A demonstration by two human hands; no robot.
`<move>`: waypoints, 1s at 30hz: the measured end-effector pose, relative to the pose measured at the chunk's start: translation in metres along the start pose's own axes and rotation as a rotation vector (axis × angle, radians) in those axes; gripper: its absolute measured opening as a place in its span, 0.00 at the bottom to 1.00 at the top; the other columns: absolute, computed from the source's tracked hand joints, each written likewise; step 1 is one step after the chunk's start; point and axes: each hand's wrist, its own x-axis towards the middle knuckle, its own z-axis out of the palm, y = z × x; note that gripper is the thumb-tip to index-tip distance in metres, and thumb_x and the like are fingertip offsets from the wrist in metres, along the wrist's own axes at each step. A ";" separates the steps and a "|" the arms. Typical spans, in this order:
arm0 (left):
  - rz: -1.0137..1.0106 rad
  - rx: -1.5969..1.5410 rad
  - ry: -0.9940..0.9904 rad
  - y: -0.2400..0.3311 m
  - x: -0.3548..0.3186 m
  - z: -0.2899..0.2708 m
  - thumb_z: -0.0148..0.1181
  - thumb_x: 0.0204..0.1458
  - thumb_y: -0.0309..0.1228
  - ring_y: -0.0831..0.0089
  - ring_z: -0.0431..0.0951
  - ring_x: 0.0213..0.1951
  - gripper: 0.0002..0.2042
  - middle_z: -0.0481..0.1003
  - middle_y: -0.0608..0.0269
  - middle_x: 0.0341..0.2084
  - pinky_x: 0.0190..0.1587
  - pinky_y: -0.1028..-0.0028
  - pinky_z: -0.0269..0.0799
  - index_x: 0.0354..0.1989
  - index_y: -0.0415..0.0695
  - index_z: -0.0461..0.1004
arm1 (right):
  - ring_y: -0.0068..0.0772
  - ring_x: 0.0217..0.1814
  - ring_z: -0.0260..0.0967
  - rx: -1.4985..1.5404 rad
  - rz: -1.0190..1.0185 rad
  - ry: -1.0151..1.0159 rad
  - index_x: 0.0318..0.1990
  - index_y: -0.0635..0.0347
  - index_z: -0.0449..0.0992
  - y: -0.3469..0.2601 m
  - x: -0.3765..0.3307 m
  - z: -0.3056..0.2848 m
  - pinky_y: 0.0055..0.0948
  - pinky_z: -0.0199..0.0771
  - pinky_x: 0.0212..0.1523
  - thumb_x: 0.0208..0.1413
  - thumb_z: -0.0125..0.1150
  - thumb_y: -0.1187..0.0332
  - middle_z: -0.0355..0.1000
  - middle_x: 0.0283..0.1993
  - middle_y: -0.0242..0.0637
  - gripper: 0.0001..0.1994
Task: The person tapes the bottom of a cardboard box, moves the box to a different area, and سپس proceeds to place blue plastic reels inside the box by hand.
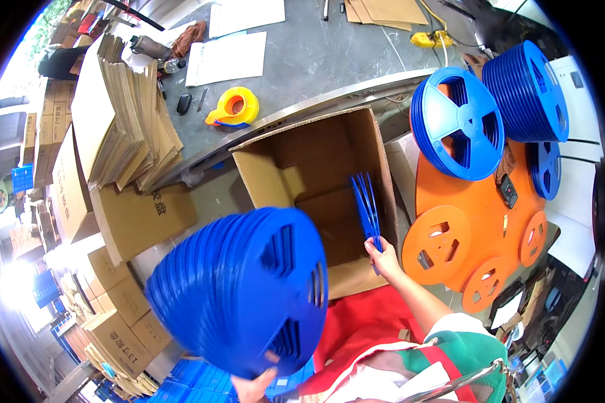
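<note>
Blue reels [242,289], a brown box [316,174], orange reels [464,228], a yellow tape dispenser [235,106], a grey table [316,54], white sheets [227,58].

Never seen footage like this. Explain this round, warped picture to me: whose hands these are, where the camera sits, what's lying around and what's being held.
There is no machine here: a person works with bare hands. The camera sits on their head and looks down through a fisheye lens, so straight edges bend and the corners go black.

The left hand supports a thick stack of blue plastic reels from below. The right hand grips a few thin blue reels, seen edge-on, inside an open brown cardboard box.

To the right, more blue reels stand above flat orange plastic reels. On the grey table lie a yellow tape dispenser and white paper sheets, with flattened cardboard boxes stacked at the left.
</note>
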 end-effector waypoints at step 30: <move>-0.237 0.095 -0.590 -0.123 0.094 0.249 0.62 0.42 0.28 0.67 0.75 0.34 0.14 0.75 0.53 0.31 0.41 0.73 0.69 0.37 0.37 0.73 | 0.29 0.41 0.70 0.251 0.194 0.070 0.51 0.63 0.65 -0.035 -0.004 -0.061 0.27 0.71 0.41 0.57 0.44 0.66 0.70 0.43 0.40 0.16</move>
